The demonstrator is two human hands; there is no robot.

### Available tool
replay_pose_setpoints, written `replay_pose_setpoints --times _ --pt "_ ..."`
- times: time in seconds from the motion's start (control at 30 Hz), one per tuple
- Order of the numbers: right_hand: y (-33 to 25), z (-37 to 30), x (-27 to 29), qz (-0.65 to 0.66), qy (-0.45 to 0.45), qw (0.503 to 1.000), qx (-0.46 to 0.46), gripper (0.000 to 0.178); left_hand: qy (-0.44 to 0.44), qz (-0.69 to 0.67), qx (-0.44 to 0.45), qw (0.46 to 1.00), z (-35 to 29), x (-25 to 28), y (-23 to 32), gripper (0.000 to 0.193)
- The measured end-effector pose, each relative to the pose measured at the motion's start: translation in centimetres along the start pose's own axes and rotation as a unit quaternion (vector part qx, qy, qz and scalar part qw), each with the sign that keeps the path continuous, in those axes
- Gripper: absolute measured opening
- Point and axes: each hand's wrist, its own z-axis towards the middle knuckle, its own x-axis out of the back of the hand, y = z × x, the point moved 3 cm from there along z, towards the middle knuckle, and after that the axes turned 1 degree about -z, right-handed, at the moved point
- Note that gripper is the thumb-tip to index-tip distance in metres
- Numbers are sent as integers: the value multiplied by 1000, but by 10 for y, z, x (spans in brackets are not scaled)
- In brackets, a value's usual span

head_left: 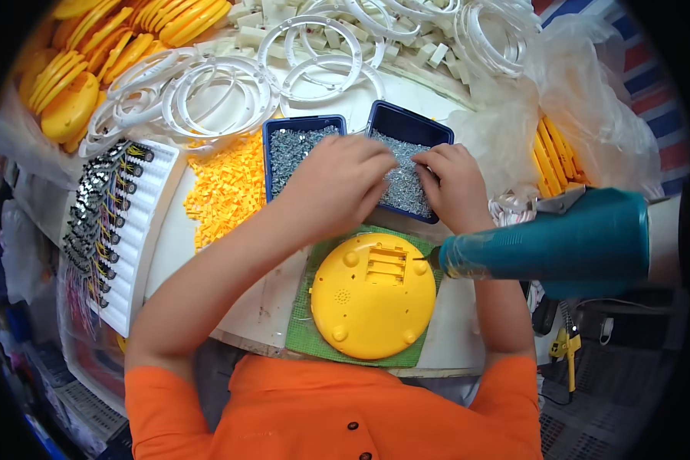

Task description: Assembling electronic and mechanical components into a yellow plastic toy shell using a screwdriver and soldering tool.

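My left hand [343, 180] reaches over the gap between two dark blue bins of small silvery screws, its curled fingers above the right-hand bin [409, 111]. What those fingers hold, if anything, is hidden. At that bin's right side my right hand [454, 180] bends its fingers and thumb toward the screws [405, 184] in a pinch; its contents are too small to make out. The left-hand bin [303, 121] lies partly behind my left hand. Below, a round yellow plastic casing [372, 314] with an uncovered battery compartment [386, 264] rests on a green mat [301, 326].
A teal electric screwdriver [544, 241] juts in from the right, its bit over the casing's edge. Small yellow parts [226, 184] lie in a heap, left of the bins. A white tray with wired components [103, 222] stands further left. White rings [215, 100] and yellow covers [69, 107] fill the back.
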Motion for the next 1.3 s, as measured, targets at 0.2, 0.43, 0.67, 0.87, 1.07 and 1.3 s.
replay_pose_setpoints --times 0.2,0.43,0.67,0.87,1.07,1.3 --pt "11 11 -12 -140 -39 989 18 13 -141 204 -16 969 24 -53 -46 22" --pt "1 0 -16 -72 -75 995 14 13 -204 160 23 965 14 -45 -29 32" --pt "-8 -4 -4 -21 -46 999 0 13 -107 95 12 990 5 -42 -26 21" --pt "-12 -8 8 31 -16 999 -30 11 -75 61 35 995 7 -35 -23 10" --pt "-21 -43 38 114 -2 991 -76 18 1 35 14 999 5 -34 -22 11" --pt "-46 -84 56 258 -5 922 -288 12 8 27 42 999 5 -29 -16 13"
